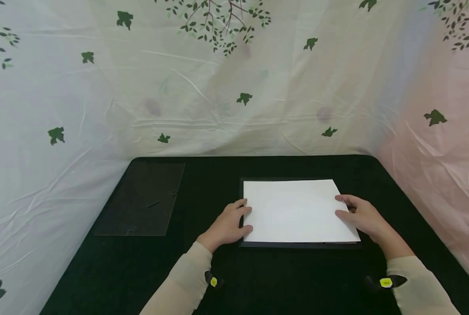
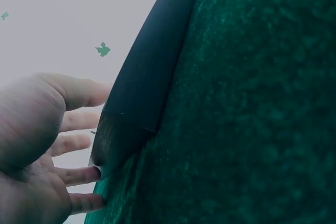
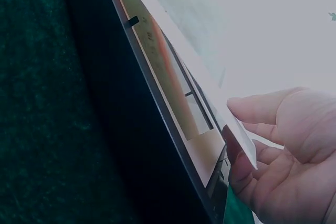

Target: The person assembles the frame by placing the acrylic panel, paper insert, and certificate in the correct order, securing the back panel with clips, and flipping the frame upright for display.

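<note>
A white sheet (image 1: pixel 291 212) lies over a dark rectangular frame (image 1: pixel 297 245) on the table. Its right edge is pinched between the thumb and fingers of my right hand (image 1: pixel 366 217). The right wrist view has that edge raised from the frame, with a tan panel (image 3: pixel 206 150) and a small dark tab (image 3: pixel 133 21) showing in the gap. At the opposite end, my left hand (image 1: pixel 227 224) touches the left side with fingers spread and fairly straight. In the left wrist view, those fingertips rest along the frame's dark side (image 2: pixel 147 66).
A clear flat sheet (image 1: pixel 140 201) lies on the left part of the table. Dark green cloth (image 1: pixel 289 280) covers the tabletop. Pale curtains (image 1: pixel 203 113) with leaf and bird prints hang behind and at both sides.
</note>
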Demonstrator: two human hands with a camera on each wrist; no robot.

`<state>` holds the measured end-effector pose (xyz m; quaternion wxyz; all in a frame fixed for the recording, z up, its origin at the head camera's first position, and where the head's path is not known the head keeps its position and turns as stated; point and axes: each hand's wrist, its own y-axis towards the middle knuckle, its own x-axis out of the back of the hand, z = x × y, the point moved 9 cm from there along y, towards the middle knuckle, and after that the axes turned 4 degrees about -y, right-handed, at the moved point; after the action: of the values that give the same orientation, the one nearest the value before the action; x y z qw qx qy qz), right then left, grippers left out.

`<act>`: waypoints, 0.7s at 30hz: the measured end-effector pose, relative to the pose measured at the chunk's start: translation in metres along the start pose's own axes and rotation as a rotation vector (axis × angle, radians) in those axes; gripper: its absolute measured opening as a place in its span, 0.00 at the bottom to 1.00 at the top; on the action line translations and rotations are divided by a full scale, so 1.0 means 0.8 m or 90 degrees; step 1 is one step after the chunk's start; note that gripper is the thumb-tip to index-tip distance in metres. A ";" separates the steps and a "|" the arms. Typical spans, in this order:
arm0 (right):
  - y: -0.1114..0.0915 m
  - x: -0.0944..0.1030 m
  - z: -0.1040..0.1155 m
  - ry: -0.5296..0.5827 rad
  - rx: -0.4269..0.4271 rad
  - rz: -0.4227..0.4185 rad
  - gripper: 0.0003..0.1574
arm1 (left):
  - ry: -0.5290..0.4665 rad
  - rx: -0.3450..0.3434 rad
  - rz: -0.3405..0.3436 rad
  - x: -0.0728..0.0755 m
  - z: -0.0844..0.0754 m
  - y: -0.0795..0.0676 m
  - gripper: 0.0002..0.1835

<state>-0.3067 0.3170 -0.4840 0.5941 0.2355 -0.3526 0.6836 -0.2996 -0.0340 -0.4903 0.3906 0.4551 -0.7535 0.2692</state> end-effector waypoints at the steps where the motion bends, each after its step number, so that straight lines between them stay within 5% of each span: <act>1: 0.000 0.000 0.000 -0.003 0.000 0.001 0.42 | 0.005 -0.001 0.008 -0.002 0.000 0.000 0.31; 21: 0.004 -0.002 0.002 -0.155 0.030 -0.029 0.41 | 0.023 -0.001 0.054 -0.013 0.002 0.001 0.44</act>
<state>-0.3095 0.3150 -0.4847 0.5566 0.3385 -0.4008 0.6442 -0.2981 -0.0302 -0.5003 0.3929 0.4172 -0.7652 0.2934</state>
